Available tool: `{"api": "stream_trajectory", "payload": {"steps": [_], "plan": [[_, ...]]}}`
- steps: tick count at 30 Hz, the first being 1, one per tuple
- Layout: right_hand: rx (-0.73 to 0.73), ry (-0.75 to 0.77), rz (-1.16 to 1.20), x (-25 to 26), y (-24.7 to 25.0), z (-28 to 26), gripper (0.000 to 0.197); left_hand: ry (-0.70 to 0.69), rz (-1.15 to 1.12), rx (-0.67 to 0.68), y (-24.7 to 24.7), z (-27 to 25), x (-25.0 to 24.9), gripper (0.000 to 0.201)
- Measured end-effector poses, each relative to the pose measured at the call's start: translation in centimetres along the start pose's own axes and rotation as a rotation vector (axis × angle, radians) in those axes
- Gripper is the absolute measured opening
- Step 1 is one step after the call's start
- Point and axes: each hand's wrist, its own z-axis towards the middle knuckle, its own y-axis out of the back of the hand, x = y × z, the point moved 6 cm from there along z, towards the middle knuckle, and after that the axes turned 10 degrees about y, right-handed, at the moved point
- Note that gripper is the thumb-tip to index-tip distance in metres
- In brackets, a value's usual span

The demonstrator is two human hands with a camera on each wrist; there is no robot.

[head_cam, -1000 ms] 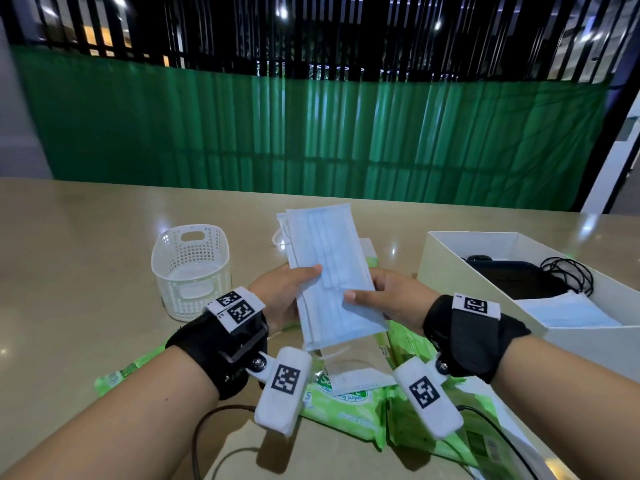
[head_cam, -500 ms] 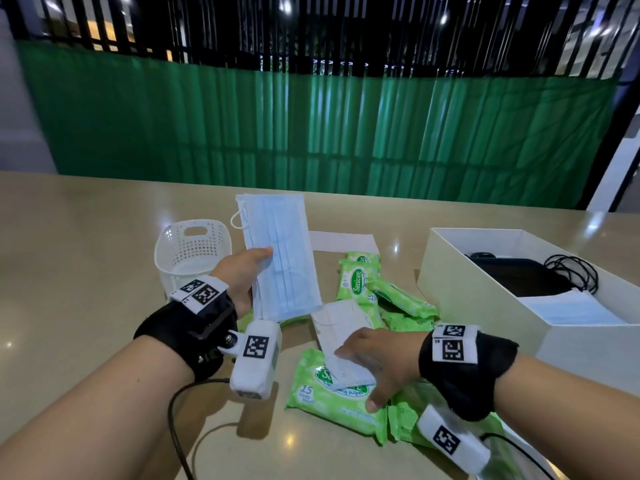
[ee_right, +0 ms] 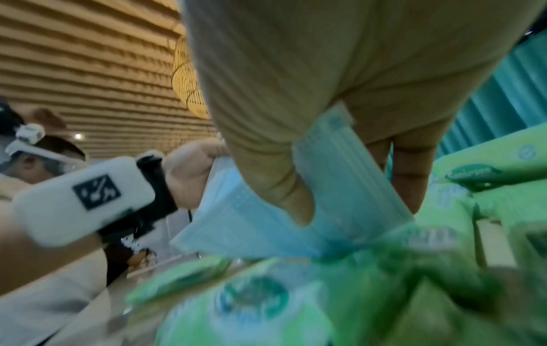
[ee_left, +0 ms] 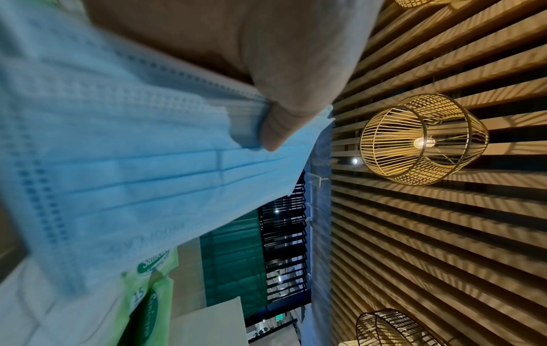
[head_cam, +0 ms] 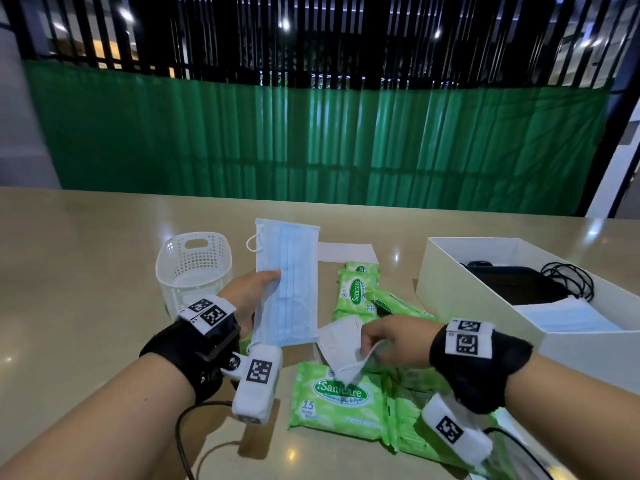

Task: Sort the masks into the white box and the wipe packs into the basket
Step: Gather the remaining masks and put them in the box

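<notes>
Head view, nearest first: green wipe packs (head_cam: 337, 398) lie heaped on the tan table (head_cam: 69, 271) directly below and between both wrists, some overlapping, one spreading under the right forearm toward the near table edge. Just above that heap, the right hand (head_cam: 391, 336) pinches a pale folded mask (head_cam: 341, 344) between thumb and fingers; the right wrist view shows the thumb (ee_right: 275, 187) pressed on its pleats, the mask's lower corner touching the packs. To its left, the left hand (head_cam: 251, 294) grips a stack of blue masks (head_cam: 287, 282) held upright, clear of the table, thumb across the front; the left wrist view shows a fingertip (ee_left: 276, 131) clamped on the stack's edge. Bare tabletop stretches left of the left hand. Beyond that hand stands the white basket (head_cam: 192, 268), upright, its mouth open. Right of the right hand sits the white box (head_cam: 460, 289), lidless, holding a mask and dark items. Farther wipe packs lie between box and stack.
</notes>
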Motion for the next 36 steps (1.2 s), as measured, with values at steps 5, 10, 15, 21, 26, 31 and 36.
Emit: {"api": "stream_trajectory", "payload": {"steps": [5, 10, 15, 21, 26, 31, 36], "plan": [[-0.408, 0.024, 0.48, -1.0, 7.5, -1.6, 0.011, 0.001, -0.012, 0.009, -0.2, -0.6, -0.6, 0.035], [-0.465, 0.143, 0.896, -0.9, 10.1, -1.9, 0.046, -0.011, 0.076, 0.072, -2.4, -1.2, -0.5, 0.047], [-0.481, 0.099, 0.907, -1.3, 9.0, -1.3, 0.031, -0.071, 0.336, 0.183, -5.5, -2.9, 0.4, 0.03], [-0.48, 0.035, 0.998, -1.7, 6.2, -0.3, 0.023, -0.237, 0.58, 0.224, -6.9, -3.3, 1.8, 0.027], [-0.502, 0.017, 0.927, -1.9, 5.2, 0.4, 0.018, -0.335, 0.587, 0.364, -7.2, -2.2, 2.8, 0.099], [-0.545, 0.104, 0.804, -0.4, 5.5, 0.4, 0.024, -0.29, 0.619, 0.479, -7.5, -2.1, 3.6, 0.078], [-0.559, 0.095, 0.578, 0.5, 6.0, 0.0, 0.06, -0.233, 0.689, 0.411, -6.9, -0.9, 4.5, 0.068]]}}
